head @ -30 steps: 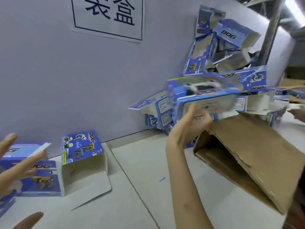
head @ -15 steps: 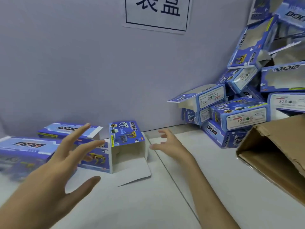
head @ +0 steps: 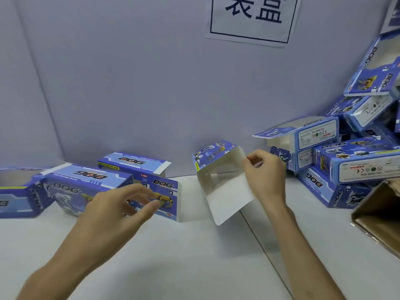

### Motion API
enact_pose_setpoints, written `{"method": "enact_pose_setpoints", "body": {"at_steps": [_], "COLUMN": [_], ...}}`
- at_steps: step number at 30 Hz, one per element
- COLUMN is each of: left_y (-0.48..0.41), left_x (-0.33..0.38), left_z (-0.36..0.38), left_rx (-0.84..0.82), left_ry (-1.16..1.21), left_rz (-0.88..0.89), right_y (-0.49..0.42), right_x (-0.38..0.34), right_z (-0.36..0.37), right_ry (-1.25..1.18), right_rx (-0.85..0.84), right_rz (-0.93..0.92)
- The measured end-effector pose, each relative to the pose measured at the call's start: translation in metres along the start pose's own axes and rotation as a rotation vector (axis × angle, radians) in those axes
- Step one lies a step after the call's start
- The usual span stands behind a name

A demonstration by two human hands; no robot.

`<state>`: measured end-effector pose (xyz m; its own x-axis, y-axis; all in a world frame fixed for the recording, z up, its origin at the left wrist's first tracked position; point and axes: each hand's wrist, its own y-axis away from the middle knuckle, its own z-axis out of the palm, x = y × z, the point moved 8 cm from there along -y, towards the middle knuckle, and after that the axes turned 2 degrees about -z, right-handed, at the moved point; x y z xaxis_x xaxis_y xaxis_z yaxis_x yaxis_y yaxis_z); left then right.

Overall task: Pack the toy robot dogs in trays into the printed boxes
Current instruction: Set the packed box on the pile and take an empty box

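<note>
Your right hand (head: 265,174) pinches the box (head: 213,157) by its right wall, mouth facing you, axis running away; left hand (head: 112,212) loose, empty, farther left.

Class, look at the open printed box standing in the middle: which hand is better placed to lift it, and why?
Right. The right hand pinches the open box at its side edge; the left hand hovers over a lying box further left, holding nothing.
</note>
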<state>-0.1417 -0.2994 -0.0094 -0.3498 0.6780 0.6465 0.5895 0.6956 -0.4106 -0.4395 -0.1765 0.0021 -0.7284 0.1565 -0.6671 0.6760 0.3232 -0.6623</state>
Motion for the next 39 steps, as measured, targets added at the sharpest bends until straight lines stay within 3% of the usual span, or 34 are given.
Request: {"method": "enact_pose_setpoints", "body": {"at_steps": [6, 10, 15, 20, 25, 28, 30, 32, 35, 39], "left_y": [0.002, 0.003, 0.006, 0.007, 0.000, -0.007, -0.010, -0.010, -0.008, -0.013], "left_x": [0.009, 0.010, 0.003, -0.003, -0.007, -0.022, -0.025, -0.024, -0.028, -0.037], "left_z": [-0.013, -0.023, -0.046, -0.070, -0.074, -0.067, -0.050, -0.035, -0.025, -0.041], "left_rx": [0.164, 0.264, 0.451, 0.542, 0.459, 0.337, 0.152, 0.001, -0.051, 0.031], "left_ry": [0.230, 0.326, 0.395, 0.393, 0.506, 0.886, 1.217, 1.402, 1.433, 1.206], "left_rz": [-0.003, -0.012, -0.011, 0.027, 0.029, -0.052, -0.127, -0.194, -0.266, -0.233], "right_y": [0.008, 0.031, 0.050, 0.043, 0.036, 0.036, 0.045, 0.055, 0.062, 0.051], "right_x": [-0.076, -0.108, -0.124, -0.124, -0.116, -0.108, -0.107, -0.107, -0.103, -0.102], "right_z": [-0.029, -0.018, 0.004, 0.022, 0.025, 0.034, 0.047, 0.058, 0.072, 0.065], "right_ry": [-0.097, -0.234, -0.475, -0.581, -0.692, -0.859, -1.064, -1.173, -1.199, -1.183], "right_rx": [0.193, 0.200, 0.099, -0.190, -0.310, -0.474, -0.657, -0.717, -0.697, -0.663], "right_rz": [-0.176, -0.184, -0.152, -0.131, -0.119, -0.003, 0.094, 0.145, 0.261, 0.313]}}
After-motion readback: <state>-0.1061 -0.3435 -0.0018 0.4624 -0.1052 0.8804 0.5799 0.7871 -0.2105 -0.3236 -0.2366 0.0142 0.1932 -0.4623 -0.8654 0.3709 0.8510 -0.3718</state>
